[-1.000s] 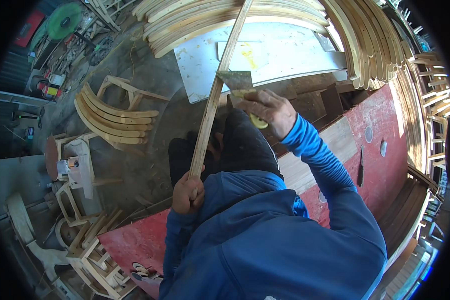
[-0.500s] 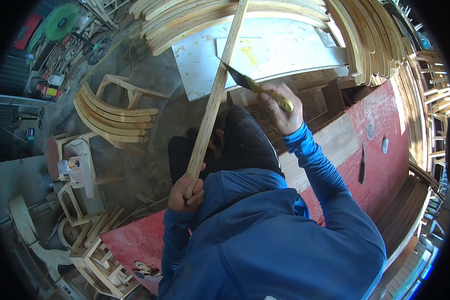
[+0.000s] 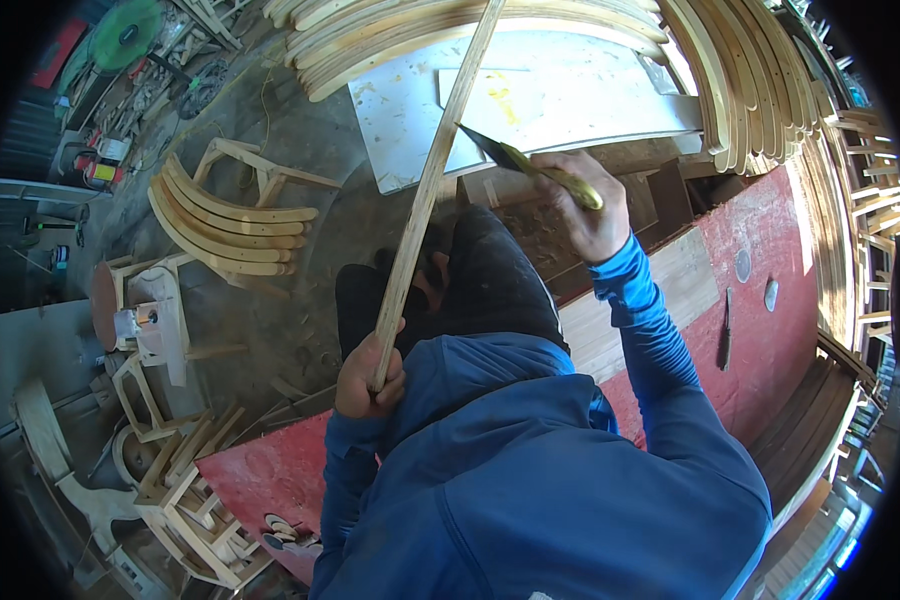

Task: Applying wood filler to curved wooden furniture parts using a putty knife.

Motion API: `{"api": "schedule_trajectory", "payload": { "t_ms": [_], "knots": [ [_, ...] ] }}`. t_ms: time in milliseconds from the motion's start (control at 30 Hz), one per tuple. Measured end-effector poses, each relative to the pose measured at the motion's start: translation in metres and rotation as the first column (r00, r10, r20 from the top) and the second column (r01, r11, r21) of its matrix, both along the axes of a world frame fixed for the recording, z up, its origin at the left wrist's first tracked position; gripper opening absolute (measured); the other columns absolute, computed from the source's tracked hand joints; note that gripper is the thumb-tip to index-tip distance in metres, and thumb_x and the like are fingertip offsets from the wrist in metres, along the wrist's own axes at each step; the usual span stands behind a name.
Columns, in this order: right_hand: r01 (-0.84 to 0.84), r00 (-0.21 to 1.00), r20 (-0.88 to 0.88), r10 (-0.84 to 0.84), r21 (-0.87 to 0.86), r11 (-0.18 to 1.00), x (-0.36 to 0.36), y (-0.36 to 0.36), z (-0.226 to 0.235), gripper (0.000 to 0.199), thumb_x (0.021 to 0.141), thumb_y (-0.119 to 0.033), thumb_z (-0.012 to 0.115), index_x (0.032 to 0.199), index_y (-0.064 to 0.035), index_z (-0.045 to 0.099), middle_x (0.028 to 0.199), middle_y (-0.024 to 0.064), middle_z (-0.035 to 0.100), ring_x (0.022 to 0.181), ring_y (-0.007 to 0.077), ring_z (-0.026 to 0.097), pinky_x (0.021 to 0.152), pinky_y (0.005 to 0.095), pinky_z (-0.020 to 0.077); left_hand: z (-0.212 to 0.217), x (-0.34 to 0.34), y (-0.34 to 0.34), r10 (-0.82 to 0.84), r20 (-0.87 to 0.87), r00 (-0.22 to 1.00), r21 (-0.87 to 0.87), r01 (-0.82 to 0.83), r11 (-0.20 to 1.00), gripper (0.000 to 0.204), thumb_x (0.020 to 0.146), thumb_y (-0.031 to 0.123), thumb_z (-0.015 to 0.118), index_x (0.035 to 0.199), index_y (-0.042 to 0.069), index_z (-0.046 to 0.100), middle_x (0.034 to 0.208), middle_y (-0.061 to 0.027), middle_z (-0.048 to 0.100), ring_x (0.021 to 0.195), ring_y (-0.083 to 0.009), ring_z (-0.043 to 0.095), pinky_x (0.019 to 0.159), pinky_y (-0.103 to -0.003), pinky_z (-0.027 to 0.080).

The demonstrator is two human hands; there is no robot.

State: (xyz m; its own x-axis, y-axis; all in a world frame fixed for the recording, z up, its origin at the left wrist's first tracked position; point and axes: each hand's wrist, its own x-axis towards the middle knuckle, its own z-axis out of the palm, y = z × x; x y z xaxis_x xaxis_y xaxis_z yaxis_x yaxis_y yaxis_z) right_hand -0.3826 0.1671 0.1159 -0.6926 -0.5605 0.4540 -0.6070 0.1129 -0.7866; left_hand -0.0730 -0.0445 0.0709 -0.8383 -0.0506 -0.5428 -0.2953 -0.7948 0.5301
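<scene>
A long, narrow wooden strip (image 3: 422, 215) slants from my lap up across the white board. My left hand (image 3: 367, 382) is closed around its lower end, close to my body. My right hand (image 3: 598, 218) grips a putty knife (image 3: 503, 155) with a dark, tapering blade and a yellowish handle. Its blade points up and left, the tip at the strip's right edge; whether it touches the wood I cannot tell. Behind the strip lies the white board (image 3: 395, 120), with a smaller pale sheet (image 3: 470, 90) on it bearing a yellow smear.
Curved wooden pieces are stacked beyond the board (image 3: 330, 72), at the far right (image 3: 715, 65) and on the left (image 3: 230, 240). On the red bench (image 3: 780, 230) lie a thin dark tool (image 3: 727, 330) and two small discs. Wooden frames (image 3: 205, 530) stand at lower left.
My right hand has moved right and slightly down with the putty knife, drawing its blade from across the strip to the strip's right edge. My left hand keeps its grip.
</scene>
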Motion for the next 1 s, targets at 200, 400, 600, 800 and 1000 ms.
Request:
{"api": "schedule_trajectory", "payload": {
  "t_ms": [200,400,600,800,1000],
  "knots": [
    [-0.162,0.962,-0.196,0.191,0.158,0.974,0.021,-0.008,0.015,0.024,0.086,0.005,0.068,0.110,0.0019,0.070,0.105,0.0187,0.069,0.093,0.0334,0.070,0.082,0.0372,0.0577,0.003,-0.002,0.003,0.043,0.038,0.998,-0.026,-0.042,0.999,0.054,0.107,0.043,0.035,0.145,0.006,0.043,0.066,0.0006,0.043,0.042,-0.0075,0.033,0.040,-0.022,0.029],
    [-0.287,0.958,-0.006,0.288,0.064,0.956,0.023,0.015,0.010,0.020,0.090,-0.005,0.072,0.108,0.0017,0.070,0.106,0.0163,0.070,0.094,0.0256,0.071,0.075,0.0324,0.0577,0.003,-0.004,-0.001,0.048,0.053,0.997,0.087,-0.052,0.995,0.058,0.107,0.048,0.033,0.147,0.006,0.042,0.067,0.0000,0.044,0.042,-0.0072,0.034,0.039,-0.022,0.029],
    [0.323,0.633,0.769,0.089,-0.367,0.872,-0.007,0.005,-0.043,0.031,0.096,-0.010,0.068,0.121,0.0063,0.062,0.089,0.0121,0.069,0.076,0.0211,0.071,0.070,0.0338,0.0617,0.004,-0.004,-0.011,0.023,-0.012,1.000,0.507,-0.014,0.862,0.066,0.106,0.053,0.029,0.153,0.006,0.031,0.074,-0.0027,0.045,0.044,-0.0067,0.037,0.040,-0.021,0.032],
    [0.367,0.732,0.681,0.018,-0.416,0.832,-0.038,0.007,-0.054,0.031,0.095,-0.011,0.069,0.120,0.0054,0.063,0.092,0.0143,0.069,0.075,0.0216,0.071,0.070,0.0344,0.0625,0.001,-0.003,-0.008,0.016,-0.038,0.999,0.534,0.007,0.846,0.067,0.106,0.053,0.028,0.153,0.006,0.029,0.075,-0.0032,0.045,0.045,-0.0067,0.038,0.040,-0.021,0.032],
    [0.077,0.874,0.483,0.052,-0.244,0.967,0.007,0.007,-0.029,0.029,0.097,-0.016,0.068,0.120,0.0025,0.066,0.090,0.0092,0.072,0.083,0.0154,0.070,0.075,0.0271,0.0563,0.005,-0.005,-0.005,0.037,0.014,0.999,0.478,-0.040,0.877,0.065,0.106,0.051,0.029,0.152,0.005,0.033,0.073,-0.0030,0.045,0.043,-0.0067,0.036,0.040,-0.021,0.032]
  ]
}}
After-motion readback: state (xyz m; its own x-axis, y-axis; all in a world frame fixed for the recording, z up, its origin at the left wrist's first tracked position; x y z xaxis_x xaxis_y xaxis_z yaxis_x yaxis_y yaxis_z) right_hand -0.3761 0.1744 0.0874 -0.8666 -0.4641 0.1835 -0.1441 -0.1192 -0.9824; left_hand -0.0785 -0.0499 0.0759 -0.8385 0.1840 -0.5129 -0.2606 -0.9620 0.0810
